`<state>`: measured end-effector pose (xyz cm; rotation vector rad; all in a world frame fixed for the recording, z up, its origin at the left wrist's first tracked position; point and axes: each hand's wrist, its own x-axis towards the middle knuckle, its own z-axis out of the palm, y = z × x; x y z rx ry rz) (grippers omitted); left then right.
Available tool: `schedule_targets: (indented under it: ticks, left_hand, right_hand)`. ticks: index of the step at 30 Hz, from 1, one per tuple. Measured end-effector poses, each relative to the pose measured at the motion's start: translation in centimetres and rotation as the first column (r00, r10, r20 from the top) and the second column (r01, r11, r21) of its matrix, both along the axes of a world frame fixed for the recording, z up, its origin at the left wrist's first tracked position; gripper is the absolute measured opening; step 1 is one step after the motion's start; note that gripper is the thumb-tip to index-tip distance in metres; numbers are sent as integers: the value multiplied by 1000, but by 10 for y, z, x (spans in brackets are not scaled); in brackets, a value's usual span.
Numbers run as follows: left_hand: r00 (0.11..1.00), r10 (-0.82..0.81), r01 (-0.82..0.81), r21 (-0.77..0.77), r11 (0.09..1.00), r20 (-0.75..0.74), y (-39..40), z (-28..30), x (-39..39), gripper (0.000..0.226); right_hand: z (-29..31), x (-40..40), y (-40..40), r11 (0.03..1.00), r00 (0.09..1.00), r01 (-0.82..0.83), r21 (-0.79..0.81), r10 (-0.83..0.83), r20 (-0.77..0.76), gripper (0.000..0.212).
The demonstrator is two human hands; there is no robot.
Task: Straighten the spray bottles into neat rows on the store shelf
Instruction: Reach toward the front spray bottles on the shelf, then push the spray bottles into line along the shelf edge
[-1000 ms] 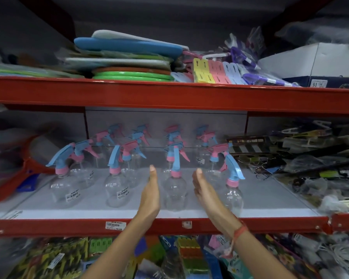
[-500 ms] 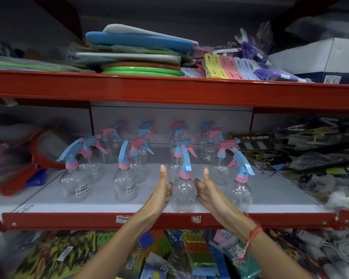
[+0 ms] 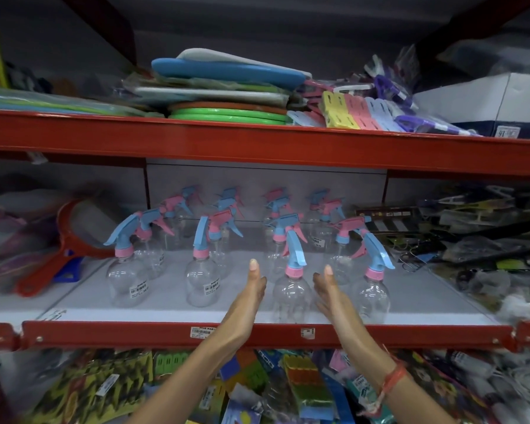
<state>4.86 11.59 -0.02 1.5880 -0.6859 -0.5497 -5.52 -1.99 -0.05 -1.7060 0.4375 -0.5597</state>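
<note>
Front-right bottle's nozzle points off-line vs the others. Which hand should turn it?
Right, probably. The right hand sits in the gap between the flanked bottle and the front-right bottle, directly beside it. The left hand would have to cross over the flanked bottle.

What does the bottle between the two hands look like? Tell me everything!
The spray bottle is clear and looks like plastic, round-bellied and apparently empty. A pink collar joins it to a blue sprayer head with a pink trigger. It stands upright at the shelf's front edge. The left hand and right hand flank it with open palms; whether they touch it is unclear.
</note>
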Motion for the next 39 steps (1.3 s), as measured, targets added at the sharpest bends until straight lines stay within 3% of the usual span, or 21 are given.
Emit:
schedule_targets:
  ticks: [2, 4, 6, 8, 13, 16, 20, 23, 28, 33, 39]
  left_hand:
    - [994, 91, -87, -67, 994, 63, 13, 0, 3, 92]
    - [980, 174, -157, -163, 974, 98, 26, -2, 9, 57]
    - [964, 251, -226, -232, 946, 83, 38, -2, 15, 37]
    - [944, 325, -296, -286, 912, 59, 55, -4, 24, 33]
    - [862, 507, -477, -345, 808, -3, 89, -7, 56, 32]
    - [862, 506, -493, -189, 849, 27, 96, -1, 78, 49]
    - [929, 368, -369, 19, 929, 32, 93, 16, 90, 74]
    - [957, 288, -287, 45, 957, -27, 90, 19, 94, 89]
    - [987, 160, -160, 13, 987, -23, 94, 15, 88, 79]
    - [994, 112, -112, 51, 992, -11, 108, 13, 83, 96]
    - [998, 49, -51, 58, 997, 30, 123, 16, 62, 84]
  right_hand:
    - [-7, -2, 10, 980, 960, 198, -23, -189, 208, 56]
    - [-8, -2, 25, 952, 888, 304, -25, -274, 370, 38]
    - [-8, 3, 38, 956, 865, 293, -31, -250, 436, 33]
    - [-8, 16, 55, 972, 883, 221, -76, -167, 439, 31]
    - [0, 64, 89, 999, 960, -34, -29, 41, 277, 30]
    - [4, 97, 96, 991, 989, -119, 68, 112, 92, 54]
    - [6, 133, 98, 982, 992, -114, 150, 122, -43, 73]
    - [12, 142, 103, 972, 987, -134, 191, 148, -60, 76]
    - [15, 127, 118, 966, 972, -206, 157, 220, -77, 74]
    - [21, 102, 131, 970, 970, -216, 110, 226, -93, 71]
    - [20, 84, 140, 970, 962, -237, 46, 241, -130, 74]
